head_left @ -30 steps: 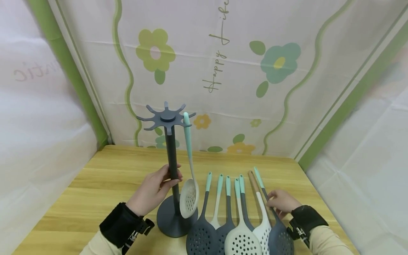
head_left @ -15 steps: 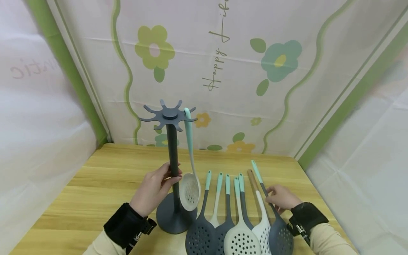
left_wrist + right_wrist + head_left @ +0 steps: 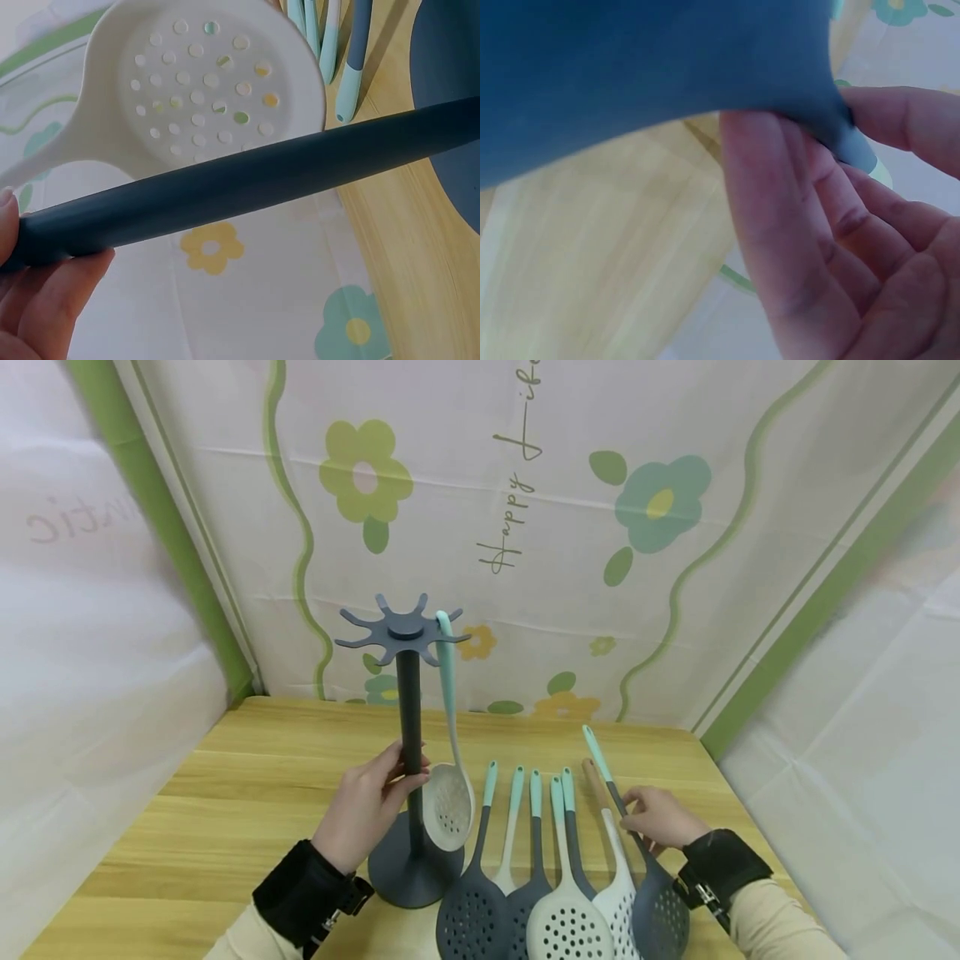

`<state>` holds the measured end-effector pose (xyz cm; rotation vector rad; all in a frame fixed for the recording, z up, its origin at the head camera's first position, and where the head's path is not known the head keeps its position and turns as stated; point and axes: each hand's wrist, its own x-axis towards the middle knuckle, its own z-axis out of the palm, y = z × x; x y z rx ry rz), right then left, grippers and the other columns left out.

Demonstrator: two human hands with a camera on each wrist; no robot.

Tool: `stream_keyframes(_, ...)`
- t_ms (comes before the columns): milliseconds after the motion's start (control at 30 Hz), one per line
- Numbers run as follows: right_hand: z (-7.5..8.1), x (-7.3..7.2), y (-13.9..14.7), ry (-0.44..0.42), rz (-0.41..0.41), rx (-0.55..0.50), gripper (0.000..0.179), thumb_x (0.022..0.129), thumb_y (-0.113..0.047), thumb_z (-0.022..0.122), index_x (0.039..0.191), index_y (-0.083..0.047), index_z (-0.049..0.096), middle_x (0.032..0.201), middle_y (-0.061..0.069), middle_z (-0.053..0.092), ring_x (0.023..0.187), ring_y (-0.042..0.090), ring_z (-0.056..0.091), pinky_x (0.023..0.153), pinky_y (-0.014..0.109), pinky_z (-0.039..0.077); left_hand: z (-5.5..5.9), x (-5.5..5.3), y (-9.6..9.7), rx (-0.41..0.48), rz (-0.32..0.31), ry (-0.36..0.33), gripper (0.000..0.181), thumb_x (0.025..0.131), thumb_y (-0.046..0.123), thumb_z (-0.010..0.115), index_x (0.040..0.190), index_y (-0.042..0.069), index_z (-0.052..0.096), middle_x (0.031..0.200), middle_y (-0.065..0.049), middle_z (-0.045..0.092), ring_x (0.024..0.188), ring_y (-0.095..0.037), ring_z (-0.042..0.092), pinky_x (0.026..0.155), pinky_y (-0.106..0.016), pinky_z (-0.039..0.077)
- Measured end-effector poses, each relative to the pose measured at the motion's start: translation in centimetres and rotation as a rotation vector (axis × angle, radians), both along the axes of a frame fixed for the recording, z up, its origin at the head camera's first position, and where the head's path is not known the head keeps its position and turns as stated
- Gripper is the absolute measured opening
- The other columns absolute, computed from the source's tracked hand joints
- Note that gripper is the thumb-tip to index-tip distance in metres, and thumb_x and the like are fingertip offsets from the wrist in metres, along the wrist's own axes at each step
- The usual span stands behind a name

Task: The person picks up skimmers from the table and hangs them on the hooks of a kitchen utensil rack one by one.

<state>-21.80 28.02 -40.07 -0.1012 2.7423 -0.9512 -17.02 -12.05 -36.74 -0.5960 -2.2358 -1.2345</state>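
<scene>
Flowered cloth (image 3: 465, 518) hangs behind a wooden surface (image 3: 247, 777). The left hand (image 3: 363, 814) has its fingers curled round the stand (image 3: 409, 702); the right hand (image 3: 662, 818) pinches a dark spoon (image 3: 660, 906) at the stand's four o'clock. Lifting might drag the white spoon (image 3: 617, 902) at nine o'clock, their heads being crowded.

Here's the tabletop (image 3: 225, 802), yellowish and wood-grained, the dark stand (image 3: 410, 710) upright on its round base. Beside it lies a crowded row: dark skimmer (image 3: 472, 917), pale skimmer (image 3: 572, 935) overlapping neighbours, white skimmer (image 3: 619, 893) with tan handle!
</scene>
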Motion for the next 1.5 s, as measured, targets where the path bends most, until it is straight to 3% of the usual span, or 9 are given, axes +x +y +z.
stream_keyframes(300, 1.8, 0.4, -0.6, 0.061, 0.037, 0.015, 0.044, 0.088, -0.008, 0.068, 0.122, 0.017, 0.057, 0.075, 0.011, 0.062, 0.054, 0.02, 0.058, 0.047, 0.038, 0.058, 0.0, 0.0, -0.1, 0.014, 0.006, 0.028, 0.023, 0.084, 0.003, 0.073, 0.107, 0.003, 0.071, 0.098, -0.011, 0.078, 0.093, -0.028, 0.075, 0.072, -0.04, 0.062)
stream_keyframes(767, 2.7, 1.1, -1.8, 0.13, 0.08, 0.044, 0.039, 0.089, -0.01, 0.068, 0.121, 0.012, 0.061, 0.075, 0.007, 0.06, 0.055, 0.019, 0.058, 0.05, 0.04, 0.057, -0.3, 0.1, -0.1, -0.005, 0.027, 0.024, 0.025, 0.082, 0.002, 0.074, 0.107, 0.0, 0.071, 0.096, -0.013, 0.078, 0.091, -0.027, 0.076, 0.071, -0.039, 0.062)
stream_keyframes(1267, 4.5, 2.0, -3.7, 0.231, 0.155, 0.14, 0.041, 0.091, -0.018, 0.069, 0.123, 0.006, 0.063, 0.079, 0.003, 0.062, 0.061, 0.015, 0.053, 0.055, 0.035, 0.047, -0.4, 0.3, 0.0, 0.007, 0.029, 0.038, 0.024, 0.084, 0.006, 0.073, 0.107, 0.002, 0.071, 0.097, -0.013, 0.078, 0.093, -0.026, 0.075, 0.071, -0.038, 0.062)
stream_keyframes(1500, 5.3, 2.6, -4.8, 0.247, 0.174, 0.148, 0.04, 0.09, -0.012, 0.069, 0.126, 0.003, 0.064, 0.082, 0.002, 0.063, 0.054, 0.014, 0.045, 0.05, 0.03, 0.038, -0.4, 0.4, 0.1, 0.01, 0.031, 0.049, 0.023, 0.084, 0.007, 0.073, 0.107, 0.002, 0.071, 0.096, -0.013, 0.078, 0.093, -0.026, 0.075, 0.071, -0.037, 0.062)
